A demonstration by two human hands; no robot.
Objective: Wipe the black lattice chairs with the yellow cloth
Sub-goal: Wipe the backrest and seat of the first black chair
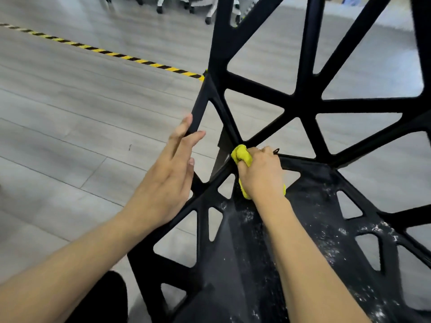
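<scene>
Step in hand: wiping the rear corner of the black lattice chair (300,108), where seat meets backrest. White dusty specks cover the seat (326,229) from 3 to 5 o'clock of the right hand; judged not yet wiped.

To do it well: press the yellow cloth (241,156) into the strut junction, drag it along each bar rather than dabbing, then sweep the seat outward so the powder leaves through the openings instead of packing into corners. Refold the cloth if it loads up. Bracing the frame should stop it sliding on the grey plank floor (81,101).

Right hand (261,173): fingers curled tight round the bunched cloth, which bulges out at 10 o'clock of the knuckles and shows again at the heel of the palm. Cloth sits against the corner junction.

Left hand (168,173): fingers nearly straight, laid along the chair's left side bar at 9 o'clock of the cloth, steadying rather than clasping.

Striped hazard tape (116,53) crosses the floor at 10 o'clock; office chair castors (210,10) at 12.
</scene>
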